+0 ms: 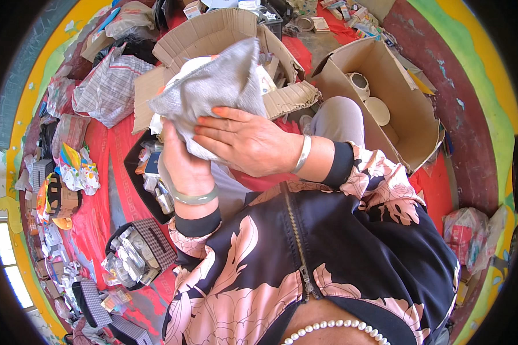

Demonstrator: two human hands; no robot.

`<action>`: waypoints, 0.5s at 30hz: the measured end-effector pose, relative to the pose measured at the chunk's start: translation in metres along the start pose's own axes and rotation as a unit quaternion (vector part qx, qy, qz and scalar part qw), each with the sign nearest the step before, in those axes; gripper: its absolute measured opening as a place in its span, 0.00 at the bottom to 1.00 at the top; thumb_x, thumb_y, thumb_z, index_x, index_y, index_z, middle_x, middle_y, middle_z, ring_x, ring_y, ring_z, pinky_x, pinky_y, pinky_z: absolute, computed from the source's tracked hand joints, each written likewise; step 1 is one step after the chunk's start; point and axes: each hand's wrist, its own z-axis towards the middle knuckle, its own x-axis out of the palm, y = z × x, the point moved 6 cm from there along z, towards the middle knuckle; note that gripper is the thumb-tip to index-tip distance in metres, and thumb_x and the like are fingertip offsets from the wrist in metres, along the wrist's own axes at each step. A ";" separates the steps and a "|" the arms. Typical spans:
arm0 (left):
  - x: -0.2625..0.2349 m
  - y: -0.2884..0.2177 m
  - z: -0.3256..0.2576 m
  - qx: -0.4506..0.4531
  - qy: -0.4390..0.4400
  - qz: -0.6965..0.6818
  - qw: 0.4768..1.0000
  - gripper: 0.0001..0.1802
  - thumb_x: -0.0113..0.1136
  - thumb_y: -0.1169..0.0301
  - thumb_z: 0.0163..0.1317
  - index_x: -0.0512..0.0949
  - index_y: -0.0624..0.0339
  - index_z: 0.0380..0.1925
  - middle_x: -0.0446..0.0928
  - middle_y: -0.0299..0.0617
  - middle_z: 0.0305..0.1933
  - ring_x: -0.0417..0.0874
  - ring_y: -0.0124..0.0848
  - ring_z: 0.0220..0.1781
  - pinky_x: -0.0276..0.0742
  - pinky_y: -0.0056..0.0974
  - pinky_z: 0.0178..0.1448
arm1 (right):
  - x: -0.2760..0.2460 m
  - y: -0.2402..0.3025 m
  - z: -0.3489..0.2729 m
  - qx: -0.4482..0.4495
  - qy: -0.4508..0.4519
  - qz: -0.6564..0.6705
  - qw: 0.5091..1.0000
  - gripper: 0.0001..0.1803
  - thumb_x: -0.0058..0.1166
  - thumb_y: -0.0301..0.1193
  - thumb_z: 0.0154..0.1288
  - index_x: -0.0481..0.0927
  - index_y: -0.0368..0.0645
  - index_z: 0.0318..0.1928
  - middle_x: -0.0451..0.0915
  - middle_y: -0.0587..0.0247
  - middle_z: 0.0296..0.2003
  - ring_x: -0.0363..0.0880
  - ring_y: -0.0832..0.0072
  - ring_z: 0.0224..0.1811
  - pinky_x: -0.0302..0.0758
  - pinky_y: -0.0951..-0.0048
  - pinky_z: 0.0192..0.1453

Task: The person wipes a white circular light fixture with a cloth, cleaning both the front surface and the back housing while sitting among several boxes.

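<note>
Head view, looking straight down: both hands are up in front of the chest, working a grey cloth (213, 80) around a white object (193, 64) that only peeks out at the cloth's top left edge. What the white thing is, I cannot tell.

The right hand (244, 141) lies flat across the lower part of the cloth, fingers (213, 123) stretched out side by side and pressed onto the fabric, pointing to the person's left. A silver bangle (303, 154) sits on that wrist.

The left hand (184, 164) comes up from below, cupped under the bundle; its thumb runs up the cloth's left side, the other fingers are hidden behind the fabric, so their spread cannot be told. A pale green bangle (195, 197) rings that wrist.

The bundle hangs above the lap, just in front of an open cardboard box (213, 34) with torn flaps. To the right stands a second box (408, 115), open, with white round pieces (377, 109) lying inside it.

Down left, on the red mat (101, 190), a black tray (135, 184) holds small packets, and a checked case (155, 238) holds shiny wrapped items. A checked bag (106, 86) lies further up left.
</note>
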 end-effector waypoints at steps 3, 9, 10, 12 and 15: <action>-0.004 -0.005 0.013 0.032 0.028 0.010 0.999 0.24 0.42 0.57 0.69 0.66 0.62 0.58 0.73 0.45 0.56 0.76 0.38 0.55 0.70 0.43 0.61 | -0.001 0.006 -0.020 -0.020 0.011 -0.010 1.000 0.22 0.51 0.30 0.53 0.75 0.36 0.49 0.76 0.57 0.49 0.74 0.66 0.53 0.67 0.62 0.60; 0.012 -0.016 0.005 0.063 0.061 0.002 0.996 0.28 0.37 0.56 0.71 0.56 0.60 0.65 0.62 0.47 0.66 0.64 0.41 0.67 0.66 0.47 0.65 | -0.017 -0.019 -0.033 0.059 -0.017 -0.090 0.994 0.17 0.51 0.31 0.49 0.76 0.39 0.41 0.78 0.60 0.37 0.76 0.68 0.40 0.68 0.64 0.51; 0.016 -0.022 0.001 0.086 0.079 0.033 0.993 0.28 0.36 0.56 0.71 0.56 0.60 0.65 0.61 0.47 0.66 0.63 0.41 0.67 0.66 0.47 0.65 | -0.018 -0.032 -0.040 0.082 -0.011 -0.092 0.992 0.16 0.51 0.30 0.50 0.76 0.39 0.41 0.78 0.59 0.36 0.76 0.66 0.39 0.69 0.63 0.50; 0.009 -0.027 0.005 0.063 0.062 -0.041 0.995 0.28 0.35 0.56 0.72 0.55 0.60 0.65 0.60 0.48 0.67 0.62 0.42 0.68 0.67 0.48 0.65 | -0.031 -0.057 -0.056 0.195 -0.021 -0.112 0.974 0.14 0.51 0.28 0.55 0.76 0.38 0.43 0.78 0.58 0.36 0.77 0.63 0.38 0.72 0.61 0.46; -0.003 -0.034 0.002 0.078 0.003 0.001 0.997 0.27 0.34 0.57 0.72 0.56 0.60 0.65 0.60 0.48 0.67 0.62 0.42 0.68 0.65 0.49 0.67 | -0.071 -0.117 -0.104 0.509 -0.225 0.186 0.810 0.14 0.47 0.33 0.67 0.75 0.36 0.47 0.80 0.58 0.36 0.81 0.66 0.36 0.78 0.66 0.35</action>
